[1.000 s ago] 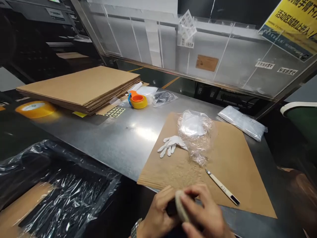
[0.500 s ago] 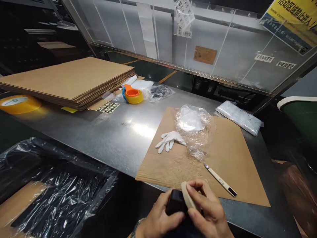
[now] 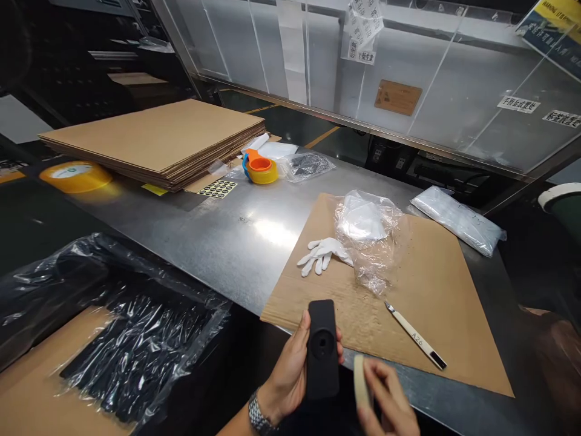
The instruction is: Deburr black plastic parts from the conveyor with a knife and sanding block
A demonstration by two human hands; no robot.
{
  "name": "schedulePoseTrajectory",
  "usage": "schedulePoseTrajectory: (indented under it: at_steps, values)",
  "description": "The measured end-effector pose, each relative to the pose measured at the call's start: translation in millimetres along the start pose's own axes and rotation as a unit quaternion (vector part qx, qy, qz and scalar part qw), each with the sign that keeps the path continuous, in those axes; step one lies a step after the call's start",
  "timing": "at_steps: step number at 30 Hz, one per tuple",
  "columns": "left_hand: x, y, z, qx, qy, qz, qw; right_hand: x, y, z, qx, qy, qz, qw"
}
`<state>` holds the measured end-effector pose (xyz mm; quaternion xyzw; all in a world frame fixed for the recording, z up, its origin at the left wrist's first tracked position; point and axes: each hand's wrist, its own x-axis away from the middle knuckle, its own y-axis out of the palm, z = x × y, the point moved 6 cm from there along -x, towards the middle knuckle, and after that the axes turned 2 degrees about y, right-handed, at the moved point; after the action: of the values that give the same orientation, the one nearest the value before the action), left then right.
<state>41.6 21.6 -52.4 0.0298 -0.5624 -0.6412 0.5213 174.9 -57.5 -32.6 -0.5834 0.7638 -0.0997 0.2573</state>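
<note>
My left hand [image 3: 296, 369] grips a flat black rectangular piece [image 3: 322, 351] with rounded corners and a round recess in its face. It is held upright just off the table's front edge. Beside it, to the right, my right hand [image 3: 388, 399] is closed on a cream-coloured roll of tape [image 3: 362, 384], its fingertips on the rim. Tape and black piece are apart. Beyond my hands, on a cardboard sheet [image 3: 454, 290], lie a pen-like cutter [image 3: 415, 335] marked A26, a white glove [image 3: 323, 254] and a crumpled clear plastic bag [image 3: 363, 224] with white contents.
A cardboard stack [image 3: 154, 136] stands at the back left of the metal table [image 3: 218, 248], with yellow tape [image 3: 75, 175], an orange tape dispenser [image 3: 261, 166] and a sticker sheet [image 3: 218, 189] around it. A plastic-lined box [image 3: 149, 339] of black bagged items sits lower left. A wrapped packet [image 3: 458, 218] lies right.
The black piece has been turned so its recessed face shows. My right hand, with the tape roll, has moved away from it, down and to the right. The view has shifted slightly.
</note>
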Motion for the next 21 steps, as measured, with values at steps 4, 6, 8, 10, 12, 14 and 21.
schedulePoseTrajectory:
  at_steps: [4, 6, 8, 10, 12, 14, 21]
  values:
    - [9.5, 9.0, -5.8, -0.059, 0.033, -0.059, 0.996, -36.3, 2.5, -28.4, 0.067, -0.101, -0.001, 0.993]
    - [11.4, 6.6, -1.0, -0.118, 0.088, -0.036, 0.988, -43.6, 15.9, -47.1, 0.079, -0.175, -0.046, 0.980]
    - [11.2, 2.2, 3.2, -0.166, 0.126, -0.002, 0.978, -43.1, 27.6, -60.7, 0.075, -0.235, -0.095, 0.964]
    - [9.4, -1.8, 1.7, -0.185, 0.126, 0.018, 0.974, -43.0, 31.9, -65.8, 0.080, -0.260, -0.120, 0.955]
    - [7.5, -4.2, -3.1, -0.195, 0.113, 0.024, 0.974, -49.3, 27.6, -62.9, 0.106, -0.232, -0.101, 0.962]
    - [5.9, -5.2, -6.5, -0.207, 0.107, 0.023, 0.972, -54.5, 24.4, -59.3, 0.140, -0.195, -0.085, 0.967]
    - [-2.5, -7.4, -12.6, -0.017, -0.006, 0.031, 0.999, -9.3, 49.6, -66.1, 0.156, -0.222, -0.097, 0.958]
